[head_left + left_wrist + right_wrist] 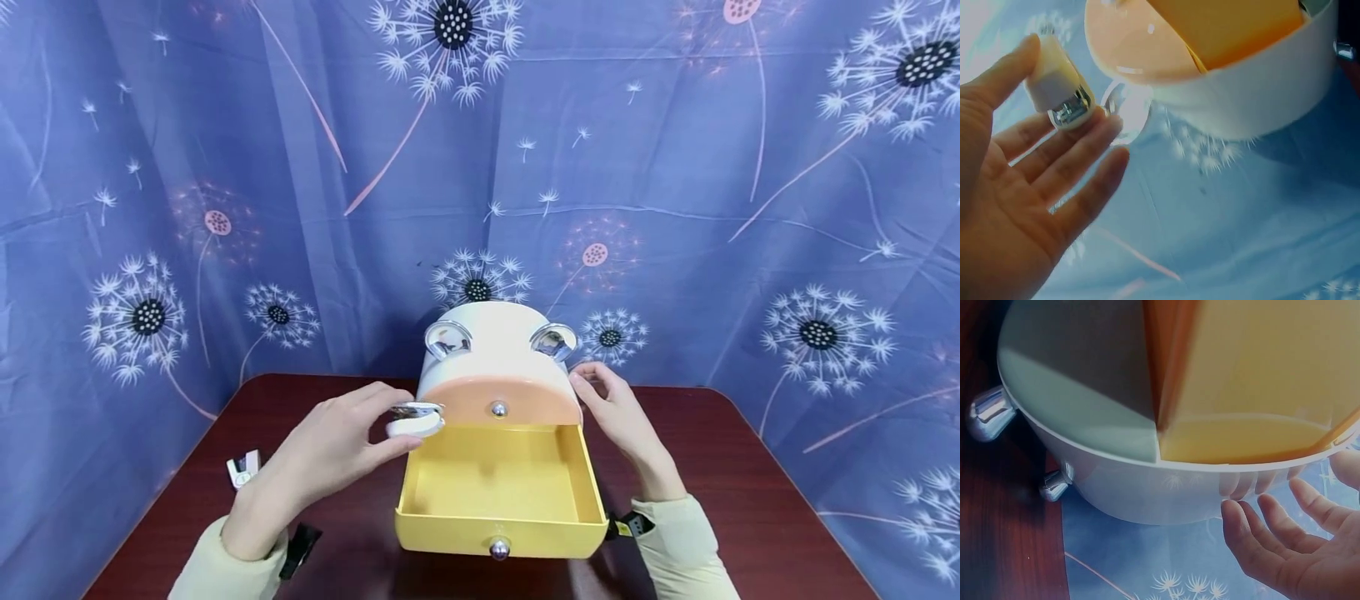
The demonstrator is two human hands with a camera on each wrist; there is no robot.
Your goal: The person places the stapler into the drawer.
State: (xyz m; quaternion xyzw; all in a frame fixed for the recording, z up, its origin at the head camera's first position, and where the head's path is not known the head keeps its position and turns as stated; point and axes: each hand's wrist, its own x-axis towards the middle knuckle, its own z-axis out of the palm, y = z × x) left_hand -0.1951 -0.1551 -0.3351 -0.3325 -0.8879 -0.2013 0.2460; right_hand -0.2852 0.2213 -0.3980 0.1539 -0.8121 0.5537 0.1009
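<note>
Between thumb and fingers, my left hand (330,446) pinches a small rounded white object with a shiny chrome part (417,422). It is held up at the left front of a white storage box (501,337), and the left wrist view shows its cream body (1057,81) at the thumb tip. A yellow drawer (498,537) with a chrome knob stands pulled out below the box's peach upper front (465,402). On the box's right side, my right hand (617,417) rests its fingertips against the white wall (1147,487), fingers loosely bent.
Two round chrome pieces (448,338) stick up on top of the box. On the dark red table (738,467), a small white and dark item (243,468) lies at the left. A blue dandelion-print curtain (360,292) hangs behind and beside the table.
</note>
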